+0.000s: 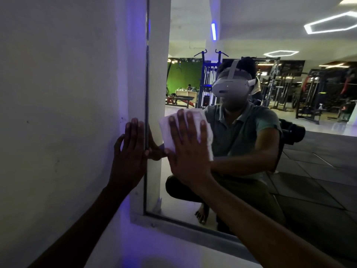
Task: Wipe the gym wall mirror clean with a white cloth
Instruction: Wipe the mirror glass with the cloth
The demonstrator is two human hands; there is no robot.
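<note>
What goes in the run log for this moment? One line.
right hand: presses white cloth on mirror | left hand: flat on wall

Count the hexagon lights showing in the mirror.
2: a large hexagon light near the top right corner, and a smaller hexagon light lower and further left, above the reflected headset. Others may lie outside the view.
</note>
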